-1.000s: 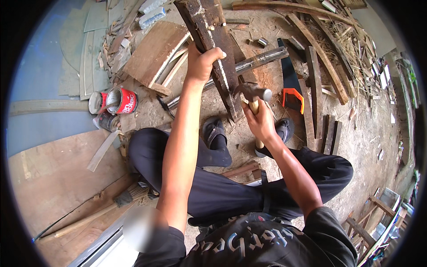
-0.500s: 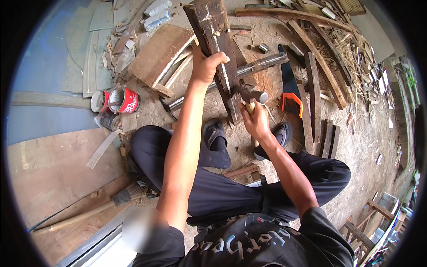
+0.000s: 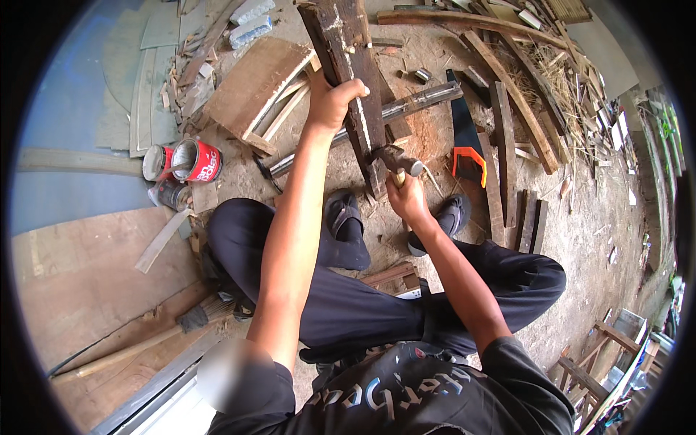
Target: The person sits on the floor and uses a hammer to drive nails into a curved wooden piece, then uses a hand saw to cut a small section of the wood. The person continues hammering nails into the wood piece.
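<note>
dirt yard floor [image 3: 580,239] strewn with scrap wood. left hand [image 3: 332,101] wrapped around dark plank [image 3: 353,87], long axis running away from body; right hand [image 3: 406,199] closed on hammer [image 3: 397,161], head touching plank's lower right edge. red round tins [image 3: 190,161] far left; orange-handled saw [image 3: 465,145] right.

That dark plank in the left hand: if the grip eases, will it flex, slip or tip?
The dark plank looks thick and weathered, so probably stiff and fairly heavy. Its rough face should resist slipping in the left hand. Propped at a slant with the hammer at its lower end, it would likely topple sideways.
</note>
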### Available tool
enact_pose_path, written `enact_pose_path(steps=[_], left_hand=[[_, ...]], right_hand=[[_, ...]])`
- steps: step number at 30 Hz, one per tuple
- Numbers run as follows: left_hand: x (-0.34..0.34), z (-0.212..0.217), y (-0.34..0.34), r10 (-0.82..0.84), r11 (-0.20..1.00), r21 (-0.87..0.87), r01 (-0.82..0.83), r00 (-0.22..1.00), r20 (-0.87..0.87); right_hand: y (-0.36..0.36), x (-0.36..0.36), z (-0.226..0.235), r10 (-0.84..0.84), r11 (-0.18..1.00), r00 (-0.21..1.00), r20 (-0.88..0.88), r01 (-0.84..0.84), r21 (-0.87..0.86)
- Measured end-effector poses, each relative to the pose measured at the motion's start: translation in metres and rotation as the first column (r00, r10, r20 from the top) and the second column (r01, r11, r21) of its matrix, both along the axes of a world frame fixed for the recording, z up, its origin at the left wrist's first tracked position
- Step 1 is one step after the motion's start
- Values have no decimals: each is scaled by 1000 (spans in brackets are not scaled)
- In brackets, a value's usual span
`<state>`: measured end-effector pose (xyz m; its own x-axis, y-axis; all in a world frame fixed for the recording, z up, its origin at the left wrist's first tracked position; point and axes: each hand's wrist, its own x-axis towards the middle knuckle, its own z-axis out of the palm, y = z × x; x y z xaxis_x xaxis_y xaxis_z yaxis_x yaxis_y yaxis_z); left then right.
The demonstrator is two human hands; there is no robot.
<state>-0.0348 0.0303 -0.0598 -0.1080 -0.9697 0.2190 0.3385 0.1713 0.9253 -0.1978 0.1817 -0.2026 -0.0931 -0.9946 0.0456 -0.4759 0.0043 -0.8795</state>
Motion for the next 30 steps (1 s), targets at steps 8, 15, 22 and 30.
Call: enact_pose_path(steps=[8, 15, 22, 30], left_hand=[[5, -2, 2, -20, 1000, -4, 20, 1000, -18], [27, -22, -16, 18, 999, 48, -12, 991, -134], [45, -27, -37, 64, 995, 93, -47, 977, -201], [41, -20, -25, 37, 999, 45, -28, 979, -199]], right_hand=[[7, 7, 1, -45, 981, 999, 9, 46, -188], [-8, 10, 0, 174, 968, 961, 213, -206, 140], [-17, 27, -16, 207, 978, 969, 135, -209, -2], [-7, 30, -31, 190, 981, 980, 60, -192, 22]])
